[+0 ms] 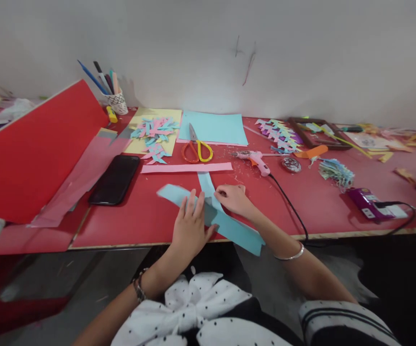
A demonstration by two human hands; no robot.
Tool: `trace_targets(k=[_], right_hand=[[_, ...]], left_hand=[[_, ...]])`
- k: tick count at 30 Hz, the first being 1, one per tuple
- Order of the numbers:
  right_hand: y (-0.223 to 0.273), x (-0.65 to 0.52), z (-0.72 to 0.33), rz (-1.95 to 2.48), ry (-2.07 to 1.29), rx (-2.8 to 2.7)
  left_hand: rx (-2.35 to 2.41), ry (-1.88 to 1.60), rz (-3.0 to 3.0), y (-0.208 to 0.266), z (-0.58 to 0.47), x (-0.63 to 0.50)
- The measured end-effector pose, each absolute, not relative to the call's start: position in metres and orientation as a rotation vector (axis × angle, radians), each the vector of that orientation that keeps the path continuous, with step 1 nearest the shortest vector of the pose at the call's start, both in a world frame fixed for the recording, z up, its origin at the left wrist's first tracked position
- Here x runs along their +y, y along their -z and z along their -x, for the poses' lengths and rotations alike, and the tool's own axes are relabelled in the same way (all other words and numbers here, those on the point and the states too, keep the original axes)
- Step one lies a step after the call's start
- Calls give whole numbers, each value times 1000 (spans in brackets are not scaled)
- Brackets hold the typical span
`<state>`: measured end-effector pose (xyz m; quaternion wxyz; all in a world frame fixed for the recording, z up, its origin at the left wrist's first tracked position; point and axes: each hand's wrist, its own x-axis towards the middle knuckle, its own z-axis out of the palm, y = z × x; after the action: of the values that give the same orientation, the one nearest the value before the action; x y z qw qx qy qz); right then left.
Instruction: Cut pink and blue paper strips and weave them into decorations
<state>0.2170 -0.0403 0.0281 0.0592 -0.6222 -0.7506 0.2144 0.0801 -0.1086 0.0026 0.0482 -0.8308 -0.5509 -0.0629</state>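
Observation:
A wide light-blue paper strip (235,231) lies slantwise at the table's front edge, its right end reaching past the edge. A narrower light-blue paper strip (205,181) crosses it, running away toward a pink paper strip (186,167). My left hand (190,221) lies open over the wide strip, fingers spread and pressing it down. With fingers curled in, my right hand (235,199) pinches at the right edge of the narrower strip; its fingertips are partly hidden. Scissors (195,144) with red and yellow handles rest beyond the pink strip.
A pink glue gun (253,158) with a black cord lies to the right. A black phone (115,180) and a red board (42,154) are on the left. Cut paper pieces (154,132), blue sheets (215,126) and a pen cup (117,102) stand at the back. A purple power adapter (368,203) sits far right.

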Motion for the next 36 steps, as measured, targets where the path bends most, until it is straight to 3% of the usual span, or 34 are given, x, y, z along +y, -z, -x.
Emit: trace_targets(k=[11, 27, 36], right_hand=[[-37, -38, -215, 1891, -758, -2342], [-28, -34, -237, 1802, -598, -2332], [-38, -39, -235, 1828, -665, -2319]], left_hand=[[-1897, 68, 2593, -10, -88, -112], [-1833, -101, 2614, -12, -91, -117], [-1733, 7, 2643, -12, -84, -119]])
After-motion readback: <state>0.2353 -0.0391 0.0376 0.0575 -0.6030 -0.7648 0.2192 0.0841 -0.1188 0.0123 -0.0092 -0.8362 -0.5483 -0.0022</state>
